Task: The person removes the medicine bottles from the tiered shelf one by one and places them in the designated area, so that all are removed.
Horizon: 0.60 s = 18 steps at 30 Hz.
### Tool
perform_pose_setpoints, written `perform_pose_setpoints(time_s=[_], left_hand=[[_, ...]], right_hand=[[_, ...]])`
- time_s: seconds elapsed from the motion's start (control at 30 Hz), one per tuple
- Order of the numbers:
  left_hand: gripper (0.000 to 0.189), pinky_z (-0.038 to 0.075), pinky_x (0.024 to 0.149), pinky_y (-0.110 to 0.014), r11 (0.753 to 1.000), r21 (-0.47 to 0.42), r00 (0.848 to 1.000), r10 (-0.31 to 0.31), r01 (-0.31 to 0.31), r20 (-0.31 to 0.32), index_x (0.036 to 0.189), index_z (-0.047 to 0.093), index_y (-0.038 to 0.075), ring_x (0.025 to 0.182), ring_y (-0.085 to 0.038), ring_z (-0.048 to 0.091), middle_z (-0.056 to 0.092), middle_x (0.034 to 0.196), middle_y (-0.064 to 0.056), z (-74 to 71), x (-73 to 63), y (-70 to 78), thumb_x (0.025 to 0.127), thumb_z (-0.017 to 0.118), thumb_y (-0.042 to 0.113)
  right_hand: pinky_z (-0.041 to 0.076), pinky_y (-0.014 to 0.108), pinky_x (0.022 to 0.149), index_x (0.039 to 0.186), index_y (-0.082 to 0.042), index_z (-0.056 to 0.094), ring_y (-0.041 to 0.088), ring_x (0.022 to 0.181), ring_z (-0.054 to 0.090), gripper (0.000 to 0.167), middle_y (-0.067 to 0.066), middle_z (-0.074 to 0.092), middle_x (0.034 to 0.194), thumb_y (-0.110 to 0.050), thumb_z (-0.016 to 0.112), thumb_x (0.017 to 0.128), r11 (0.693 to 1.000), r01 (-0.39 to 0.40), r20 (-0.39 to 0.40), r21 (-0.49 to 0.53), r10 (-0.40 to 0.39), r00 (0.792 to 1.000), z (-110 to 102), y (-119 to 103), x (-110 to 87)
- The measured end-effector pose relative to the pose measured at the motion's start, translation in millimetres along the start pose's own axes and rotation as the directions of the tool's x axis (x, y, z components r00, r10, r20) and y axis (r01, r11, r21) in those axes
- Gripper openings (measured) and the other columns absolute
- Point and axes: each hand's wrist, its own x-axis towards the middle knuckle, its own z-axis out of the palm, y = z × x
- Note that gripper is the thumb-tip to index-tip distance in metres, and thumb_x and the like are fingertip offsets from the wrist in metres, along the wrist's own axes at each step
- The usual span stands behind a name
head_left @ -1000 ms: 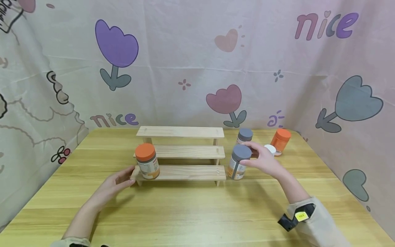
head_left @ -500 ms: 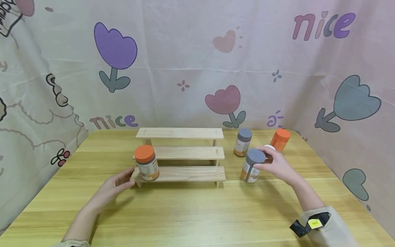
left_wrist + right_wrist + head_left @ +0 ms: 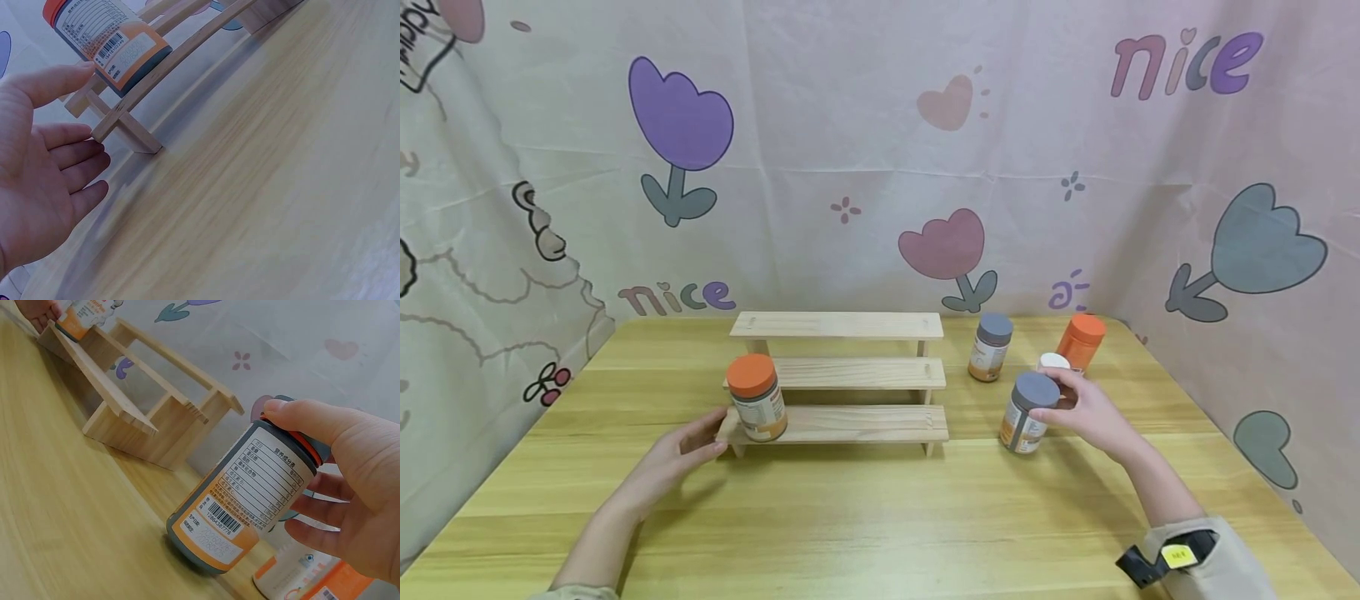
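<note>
My right hand (image 3: 1087, 414) holds a grey-lidded supplement jar (image 3: 1024, 417) by its lid, thumb on one side and fingers on the other. The right wrist view shows the printed label of this grey-lidded jar (image 3: 244, 494) and its barcode; whether its base touches the table I cannot tell. My left hand (image 3: 668, 462) is at the left end of the wooden three-step rack (image 3: 865, 422). Its fingers are extended, fingertips at the lowest board's end, as the left wrist view shows. An orange-lidded jar (image 3: 758, 400) stands on that board's left end, close to my left thumb (image 3: 65, 81).
Right of the rack stands a second grey-lidded jar (image 3: 990, 348). Farther right are an orange bottle (image 3: 1082, 340) and a white-lidded container (image 3: 1054, 362), partly hidden behind my right hand. A printed cloth (image 3: 850, 125) hangs behind the wooden table (image 3: 850, 525).
My right hand and the grey-lidded jar in it have moved right, away from the rack, and slightly nearer to me. My left hand and the orange-lidded jar have stayed in place.
</note>
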Motion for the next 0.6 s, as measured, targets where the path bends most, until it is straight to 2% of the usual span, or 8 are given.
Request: perform_pose_setpoints(time_s=[0.6], left_hand=[[0.061, 0.036, 0.088, -0.013, 1.0, 0.02, 1.0, -0.006, 0.006, -0.006, 0.143, 0.026, -0.005, 0.128, -0.04, 0.032, 0.031, 0.143, -0.028, -0.2, 0.5, 0.3, 0.095, 0.053, 0.022]], right_hand=[[0.051, 0.026, 0.074, 0.127, 0.005, 0.047, 0.012, 0.092, 0.057, 0.053, 0.021, 0.054, 0.114, -0.01, 0.071, 0.082, 1.0, 0.012, 0.017, 0.019, -0.012, 1.0, 6.2, 3.1, -7.4]])
